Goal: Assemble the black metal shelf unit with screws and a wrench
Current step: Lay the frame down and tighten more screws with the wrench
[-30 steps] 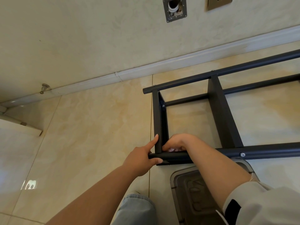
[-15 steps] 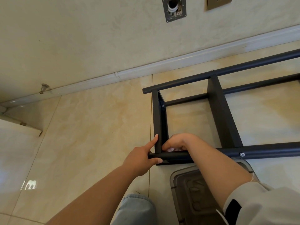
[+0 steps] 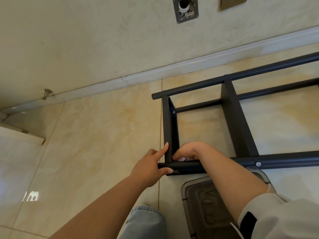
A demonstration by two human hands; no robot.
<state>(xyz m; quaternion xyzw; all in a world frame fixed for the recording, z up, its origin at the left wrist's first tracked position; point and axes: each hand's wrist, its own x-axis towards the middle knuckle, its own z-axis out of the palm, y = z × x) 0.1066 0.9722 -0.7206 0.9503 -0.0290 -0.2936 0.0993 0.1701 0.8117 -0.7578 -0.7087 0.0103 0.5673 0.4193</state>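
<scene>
The black metal shelf frame lies on its side on the tiled floor, its long tubes running off to the right. My left hand grips the end of the near tube, thumb underneath and index finger pointing up along the end panel. My right hand reaches over the tube into the inside corner with its fingers curled; what they hold is hidden. One silver screw head shows on the near tube and another at the far inner corner. No wrench is visible.
A grey plastic bin sits on the floor just below the near tube, under my right forearm. My knee in jeans is at the bottom centre. The wall and its baseboard run behind the frame, with a door stopper at left.
</scene>
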